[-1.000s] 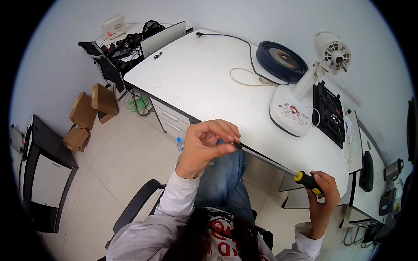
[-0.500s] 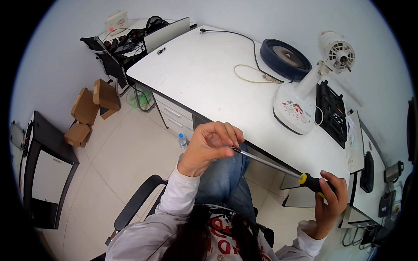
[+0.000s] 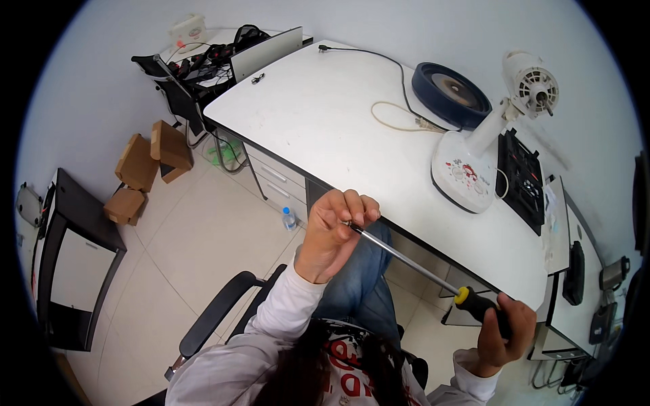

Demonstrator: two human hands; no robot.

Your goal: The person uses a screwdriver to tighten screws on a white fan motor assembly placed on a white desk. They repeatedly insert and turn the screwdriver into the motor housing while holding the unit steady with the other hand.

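In my right hand (image 3: pixel 506 330) is a screwdriver (image 3: pixel 409 263) with a long silver shaft and a black and yellow handle. The fingers are wrapped around the handle's rear end. The shaft slants up and left to my left hand (image 3: pixel 336 233), where thumb and fingers pinch a small shiny metal piece (image 3: pixel 348 223) right at the screwdriver's dark tip. That piece is too small and too covered to name. Both hands are held above my lap, just before the front edge of the white desk (image 3: pixel 325 128).
A white fan body (image 3: pixel 466 172) with bare motor stands on the desk, beside an open black tool case (image 3: pixel 523 176). Behind lie a round dark blue part (image 3: pixel 450 95) and cables. A chair armrest (image 3: pixel 220 314) is at my left; cardboard boxes (image 3: pixel 169 149) and a bottle (image 3: pixel 289 219) are on the floor.
My right hand has come slightly down and left, its fingers closing further around the handle end, so the screwdriver slopes more steeply. The left hand keeps its pinch at the tip, a little more upright.
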